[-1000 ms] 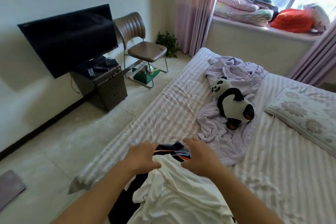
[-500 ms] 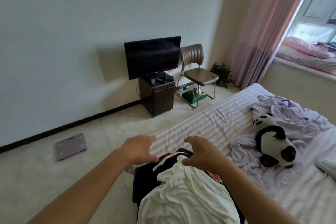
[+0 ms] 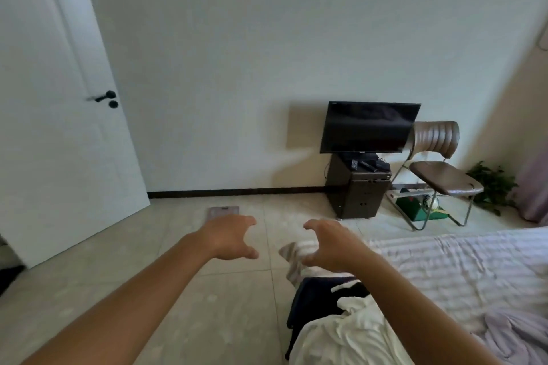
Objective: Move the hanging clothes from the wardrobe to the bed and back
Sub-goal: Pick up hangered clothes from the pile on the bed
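Scanning from the left, a white door (image 3: 59,127) stands ajar, then the left hand (image 3: 228,237) hovers over the floor tiles (image 3: 178,299) with its grip released, fingers spread and loosely curved, holding nothing. Beside it the right hand (image 3: 332,246) hangs the same way, grip released, just above the near corner of the bed (image 3: 459,270). The pile of clothes (image 3: 341,320) lies on that bed edge below and behind the right wrist, its long axis running back toward the person, so the right hand is nearer. Farther right stand the television (image 3: 370,127) and chair (image 3: 439,169). Compared with half a second ago, both hands have lifted clear of the pile and the view has swung left toward the door.
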{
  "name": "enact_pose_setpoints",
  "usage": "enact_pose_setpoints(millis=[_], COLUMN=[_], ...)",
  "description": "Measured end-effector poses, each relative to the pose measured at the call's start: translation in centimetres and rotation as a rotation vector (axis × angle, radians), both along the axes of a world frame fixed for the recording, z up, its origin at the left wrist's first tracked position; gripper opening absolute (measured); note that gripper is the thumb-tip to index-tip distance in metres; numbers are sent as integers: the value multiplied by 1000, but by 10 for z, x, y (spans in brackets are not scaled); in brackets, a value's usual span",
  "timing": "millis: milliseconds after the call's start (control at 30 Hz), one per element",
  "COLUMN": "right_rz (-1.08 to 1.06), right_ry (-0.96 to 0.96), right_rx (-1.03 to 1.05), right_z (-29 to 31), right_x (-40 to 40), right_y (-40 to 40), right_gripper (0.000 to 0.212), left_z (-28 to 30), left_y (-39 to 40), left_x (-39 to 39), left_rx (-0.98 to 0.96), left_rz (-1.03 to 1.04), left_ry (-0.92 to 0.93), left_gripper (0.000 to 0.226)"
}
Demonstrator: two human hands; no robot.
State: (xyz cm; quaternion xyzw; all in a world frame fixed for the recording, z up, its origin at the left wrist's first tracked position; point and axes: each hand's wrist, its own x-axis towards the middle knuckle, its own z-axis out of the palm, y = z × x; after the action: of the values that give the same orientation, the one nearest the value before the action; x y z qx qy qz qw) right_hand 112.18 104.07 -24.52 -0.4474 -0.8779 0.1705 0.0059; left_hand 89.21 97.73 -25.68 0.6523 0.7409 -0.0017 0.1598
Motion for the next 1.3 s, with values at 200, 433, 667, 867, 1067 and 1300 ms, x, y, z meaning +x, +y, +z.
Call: enact_pose_setpoints(millis=[200,433,667,867,1067,1300], right_rz=[125,281,459,658,866,1076], right_ry=[-16,-13,-31,-23,-9,18], right_rx=[29,41,55,41,46,41], right_z=[14,19,26,35,39,35], right_x=[-94,-206,-307,-391,-469,-565], right_y=[-64,-165,-265,-343,-418,-499], right_gripper=[79,79,79,80,79,63], left_z=[12,20,22,26,33,41], left_y=[-98,-237,-377,-492,-589,-681], left_x=[-83,-173,-246,-295,-325,-359], left_rx=[-11,-31,-27,23,49,28], left_rz=[170,328,531,748,938,1148], left_ry=[38,18,-7,-89,-55,-18], left_gripper=[86,87,89,82,84,88])
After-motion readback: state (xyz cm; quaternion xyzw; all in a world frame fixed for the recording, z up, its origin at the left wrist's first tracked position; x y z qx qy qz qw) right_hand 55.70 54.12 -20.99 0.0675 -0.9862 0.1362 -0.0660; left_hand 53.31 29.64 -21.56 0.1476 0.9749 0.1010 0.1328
